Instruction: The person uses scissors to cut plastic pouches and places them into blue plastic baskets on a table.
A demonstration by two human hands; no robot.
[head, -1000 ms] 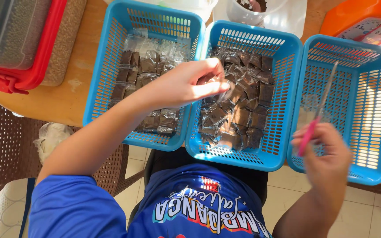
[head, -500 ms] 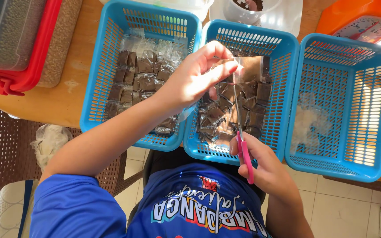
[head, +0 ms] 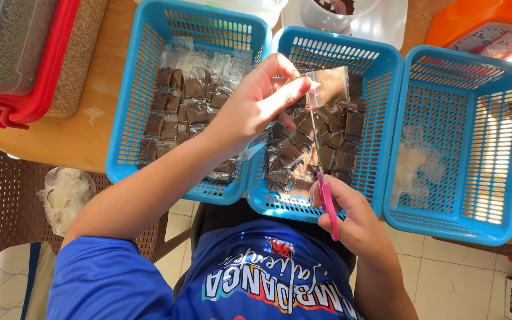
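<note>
Clear plastic was what it all came down to here. The left hand (head: 262, 104) pinched a small clear packet (head: 327, 89) by its top edge, fingers closed tight on it, and held it up over the middle basket (head: 380, 65) near the top centre of the frame. The right hand (head: 351, 216) was clamped around the pink handles of a pair of scissors (head: 322, 178), blades pointing up toward the packet's lower edge. Looked to me like the snipping step: one packet being cut loose or trimmed. I'd say the next move needed the blades lined up right along the sealed strip, well clear of the left fingertips, since that film is floppy and slippery.

The packet itself looked see-through with something brownish inside, hard to tell exactly what.

The middle basket was piled with similar dark brown packets (head: 303, 154); the left basket (head: 137, 101) in the upper left held more of them in neat rows. The right basket (head: 463, 142) had only a bit of crumpled clear film (head: 416, 166). All three blue baskets sat on a wooden bench (head: 72, 136).
</note>
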